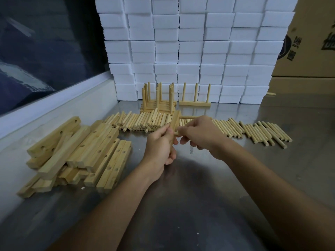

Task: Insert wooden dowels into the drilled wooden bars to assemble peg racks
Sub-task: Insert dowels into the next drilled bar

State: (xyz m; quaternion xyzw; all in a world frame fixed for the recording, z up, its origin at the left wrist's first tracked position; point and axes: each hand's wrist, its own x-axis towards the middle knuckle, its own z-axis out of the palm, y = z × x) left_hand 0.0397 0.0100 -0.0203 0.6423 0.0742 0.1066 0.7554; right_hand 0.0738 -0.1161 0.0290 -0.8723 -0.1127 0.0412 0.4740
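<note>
My left hand (160, 147) grips a drilled wooden bar (175, 121) held upright above the steel table. One dowel (188, 117) sticks out of the bar's upper part, pointing right. My right hand (200, 134) pinches a second dowel (176, 134) whose end meets the bar lower down. A heap of loose drilled bars (81, 153) lies at the left. Loose dowels (141, 122) lie in a long row behind my hands, with more dowels (257, 131) to the right. Finished peg racks (157, 98) stand stacked at the back, with a single rack (195, 102) beside them.
The work surface is a shiny steel table (190, 187). A wall of white foam blocks (190, 48) stands at the back. Cardboard boxes (308, 51) are at the right, and a dark window with a pale sill (54, 98) runs along the left.
</note>
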